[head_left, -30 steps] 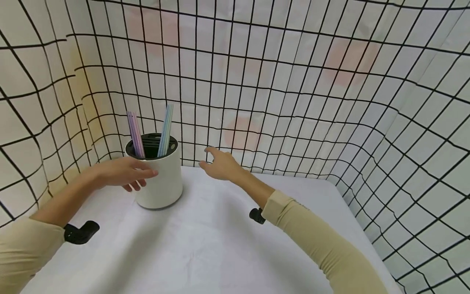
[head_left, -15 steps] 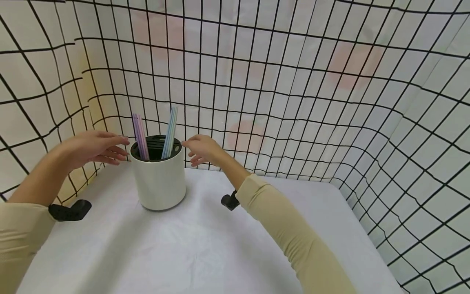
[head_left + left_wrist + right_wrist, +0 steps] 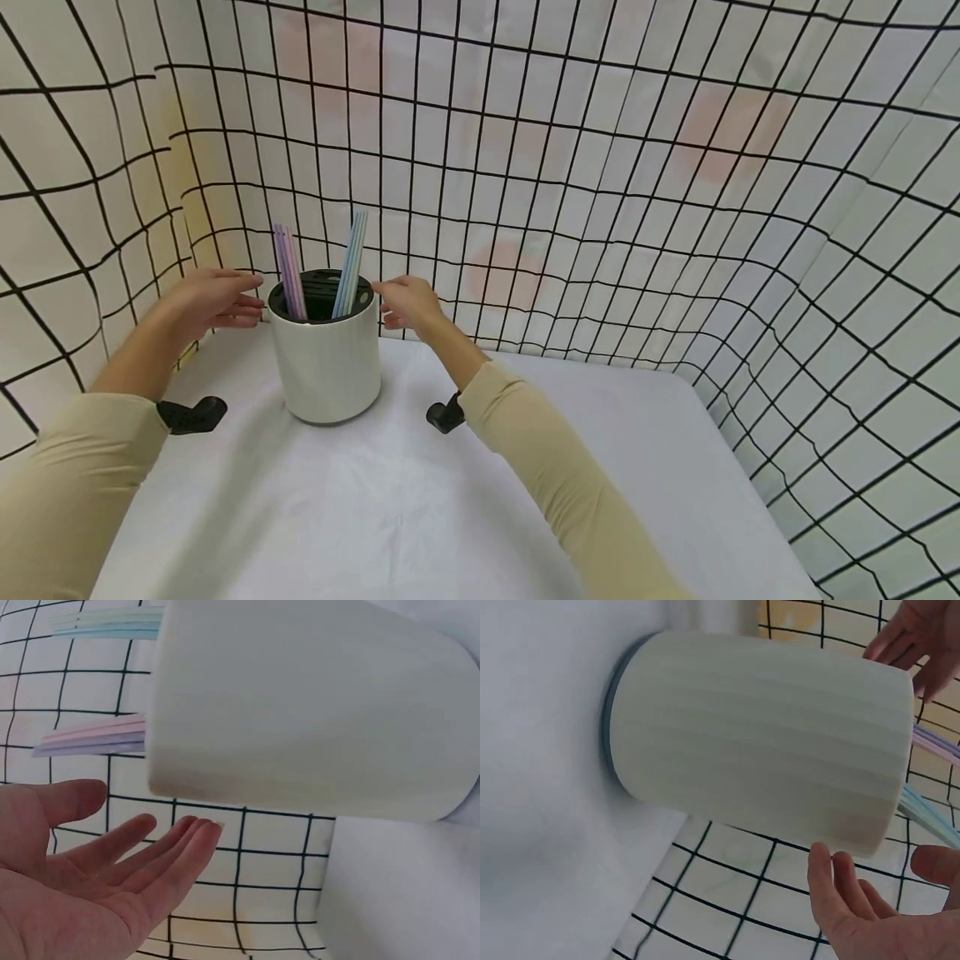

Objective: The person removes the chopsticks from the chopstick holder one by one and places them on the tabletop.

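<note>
1. Sleeves come first, nearest to us: two beige ones run up from the bottom of the head view, each with a black wrist camera mount (image 3: pixel 191 414) strapped beneath the forearm, so every hand is filmed from close by.

2. Beyond them we see the white tablecloth (image 3: pixel 420 517), smooth and flat, which gives the holder a steady base.

3. On the cloth's far left part stands the white holder (image 3: pixel 325 360), upright on its dark base ring, near the back edge of the table. We judge it stands free, since neither wrist view shows a finger on its ribbed wall.

4. Our left hand (image 3: pixel 212 297) hovers just beside the holder's rim on the left, palm turned towards it, fingers straight and loosely spread, holding nothing. The left wrist view shows a clear gap between fingertips (image 3: pixel 199 832) and wall.

5. Our right hand (image 3: pixel 405 302) mirrors it on the right side of the rim, relaxed and empty, its fingers (image 3: pixel 832 889) close to the holder but apart from it. The two hands bracket the holder, as if placed to close round it from both sides.

6. Inside the dark slotted insert, the purple straws (image 3: pixel 288 271) lean left and the blue straws (image 3: pixel 351 262) lean right, propped by the slots.

7. Farthest off hangs the grid-patterned curtain (image 3: pixel 600 167), wrapping the table's back and sides.
</note>
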`<state>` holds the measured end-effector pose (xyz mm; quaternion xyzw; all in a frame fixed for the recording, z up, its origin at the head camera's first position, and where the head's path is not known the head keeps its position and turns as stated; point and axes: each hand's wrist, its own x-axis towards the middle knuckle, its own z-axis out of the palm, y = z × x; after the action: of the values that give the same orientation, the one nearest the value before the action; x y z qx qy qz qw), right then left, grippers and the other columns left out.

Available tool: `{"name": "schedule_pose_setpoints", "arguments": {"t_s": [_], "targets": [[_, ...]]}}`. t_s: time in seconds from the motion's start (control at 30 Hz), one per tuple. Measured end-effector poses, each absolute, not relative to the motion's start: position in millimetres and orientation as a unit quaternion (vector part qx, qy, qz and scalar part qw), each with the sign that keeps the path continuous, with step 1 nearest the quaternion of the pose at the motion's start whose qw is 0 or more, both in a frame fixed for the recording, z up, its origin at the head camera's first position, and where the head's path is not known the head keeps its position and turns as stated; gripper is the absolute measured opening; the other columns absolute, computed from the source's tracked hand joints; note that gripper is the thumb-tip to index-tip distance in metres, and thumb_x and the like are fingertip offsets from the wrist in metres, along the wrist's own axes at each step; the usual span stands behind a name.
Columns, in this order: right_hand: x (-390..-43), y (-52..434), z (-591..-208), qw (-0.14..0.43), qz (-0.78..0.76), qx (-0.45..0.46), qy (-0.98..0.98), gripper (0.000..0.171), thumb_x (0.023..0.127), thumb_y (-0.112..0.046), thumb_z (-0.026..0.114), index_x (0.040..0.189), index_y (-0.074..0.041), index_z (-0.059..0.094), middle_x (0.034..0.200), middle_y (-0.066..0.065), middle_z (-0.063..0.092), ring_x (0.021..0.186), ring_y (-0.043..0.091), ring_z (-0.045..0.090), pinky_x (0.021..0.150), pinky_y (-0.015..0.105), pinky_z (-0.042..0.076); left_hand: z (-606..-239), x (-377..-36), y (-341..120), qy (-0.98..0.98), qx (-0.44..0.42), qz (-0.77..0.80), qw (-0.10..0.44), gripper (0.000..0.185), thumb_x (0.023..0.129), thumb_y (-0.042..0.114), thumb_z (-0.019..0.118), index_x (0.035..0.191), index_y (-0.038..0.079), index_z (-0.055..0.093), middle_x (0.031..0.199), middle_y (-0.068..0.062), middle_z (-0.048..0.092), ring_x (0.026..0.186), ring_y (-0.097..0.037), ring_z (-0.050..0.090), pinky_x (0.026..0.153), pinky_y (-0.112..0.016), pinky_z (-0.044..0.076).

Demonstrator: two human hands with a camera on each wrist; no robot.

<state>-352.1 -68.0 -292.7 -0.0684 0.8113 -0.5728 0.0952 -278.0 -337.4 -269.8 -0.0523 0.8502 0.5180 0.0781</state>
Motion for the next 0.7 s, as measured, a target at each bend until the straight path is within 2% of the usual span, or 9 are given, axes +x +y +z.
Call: {"name": "schedule_pose_setpoints", "arguments": {"t_s": [0.1, 0.17, 0.23, 0.33, 0.43, 0.5, 0.57, 0.63, 0.7], "targets": [[-352.6, -70.6, -303.4, 0.086, -0.592, -0.068, 0.799, 0.038, 0.101, -0.032, 0.063, 0.128, -0.005, 0.065, 0.112, 0.015, 0.069, 0.089, 0.022, 0.066, 0.090, 0.038, 0.062, -276.9, -282.2, -332.2, 0.847, -0.064, 0.523, 0.069, 0.072, 0.110, 0.043, 0.034, 0.158, -0.008, 0.016, 0.154, -0.036, 0.034, 0.107, -0.019, 0.067, 0.096, -0.028, 0.059], [-351.7, -73.2, -311.1, 0.090, -0.607, -0.071, 0.787, 0.037, 0.101, -0.031, 0.063, 0.127, -0.005, 0.066, 0.115, 0.015, 0.068, 0.099, 0.027, 0.066, 0.094, 0.041, 0.061, -281.4, -284.0, -329.8, 0.844, -0.066, 0.528, 0.072, 0.069, 0.110, 0.041, 0.033, 0.158, -0.007, 0.018, 0.153, -0.035, 0.034, 0.124, -0.032, 0.058, 0.101, -0.035, 0.057], [-350.4, -76.3, -317.4, 0.093, -0.620, -0.068, 0.776, 0.037, 0.100, -0.032, 0.063, 0.127, -0.007, 0.067, 0.119, 0.014, 0.067, 0.108, 0.032, 0.065, 0.097, 0.045, 0.059, -285.8, -285.5, -327.7, 0.841, -0.066, 0.533, 0.073, 0.067, 0.110, 0.041, 0.032, 0.157, -0.007, 0.022, 0.150, -0.032, 0.037, 0.133, -0.042, 0.047, 0.105, -0.041, 0.054], [-347.1, -79.4, -320.5, 0.090, -0.632, -0.065, 0.767, 0.037, 0.099, -0.032, 0.064, 0.128, -0.009, 0.068, 0.122, 0.010, 0.068, 0.119, 0.035, 0.063, 0.099, 0.046, 0.058, -289.7, -288.4, -326.0, 0.839, -0.068, 0.536, 0.071, 0.063, 0.111, 0.038, 0.035, 0.154, -0.007, 0.028, 0.139, -0.023, 0.047, 0.119, -0.029, 0.056, 0.105, -0.046, 0.054], [-344.1, -81.4, -319.8, 0.083, -0.635, -0.062, 0.766, 0.040, 0.099, -0.033, 0.064, 0.132, -0.010, 0.065, 0.128, 0.010, 0.067, 0.121, 0.035, 0.063, 0.100, 0.047, 0.058, -292.4, -290.0, -324.5, 0.837, -0.071, 0.540, 0.063, 0.060, 0.110, 0.038, 0.036, 0.152, -0.005, 0.032, 0.126, -0.013, 0.054, 0.108, -0.020, 0.059, 0.104, -0.046, 0.055], [-341.7, -82.3, -319.5, 0.077, -0.627, -0.060, 0.773, 0.043, 0.099, -0.035, 0.064, 0.135, -0.011, 0.064, 0.130, 0.009, 0.067, 0.118, 0.032, 0.065, 0.098, 0.045, 0.059, -294.1, -290.5, -323.8, 0.835, -0.072, 0.541, 0.062, 0.061, 0.110, 0.039, 0.036, 0.152, -0.005, 0.032, 0.123, -0.011, 0.054, 0.108, -0.021, 0.058, 0.104, -0.047, 0.055], [-340.2, -82.8, -320.3, 0.074, -0.622, -0.057, 0.778, 0.044, 0.100, -0.036, 0.064, 0.136, -0.011, 0.063, 0.131, 0.009, 0.067, 0.114, 0.029, 0.066, 0.097, 0.045, 0.059, -295.6, -290.8, -322.8, 0.833, -0.072, 0.545, 0.065, 0.063, 0.110, 0.040, 0.035, 0.153, -0.005, 0.030, 0.126, -0.013, 0.053, 0.116, -0.027, 0.055, 0.105, -0.049, 0.053], [-339.0, -82.7, -322.1, 0.068, -0.616, -0.053, 0.783, 0.043, 0.100, -0.038, 0.064, 0.134, -0.012, 0.064, 0.130, 0.008, 0.067, 0.110, 0.026, 0.068, 0.095, 0.044, 0.060, -297.0, -291.6, -321.9, 0.833, -0.071, 0.544, 0.070, 0.065, 0.110, 0.041, 0.033, 0.155, -0.005, 0.028, 0.130, -0.016, 0.050, 0.123, -0.032, 0.051, 0.105, -0.050, 0.053], [-338.2, -81.8, -324.3, 0.062, -0.616, -0.052, 0.784, 0.041, 0.100, -0.039, 0.064, 0.131, -0.013, 0.066, 0.129, 0.007, 0.067, 0.108, 0.025, 0.068, 0.093, 0.043, 0.061, -298.1, -292.9, -320.9, 0.833, -0.071, 0.544, 0.072, 0.066, 0.110, 0.042, 0.034, 0.155, -0.004, 0.027, 0.131, -0.016, 0.049, 0.122, -0.031, 0.052, 0.104, -0.050, 0.054]]}}
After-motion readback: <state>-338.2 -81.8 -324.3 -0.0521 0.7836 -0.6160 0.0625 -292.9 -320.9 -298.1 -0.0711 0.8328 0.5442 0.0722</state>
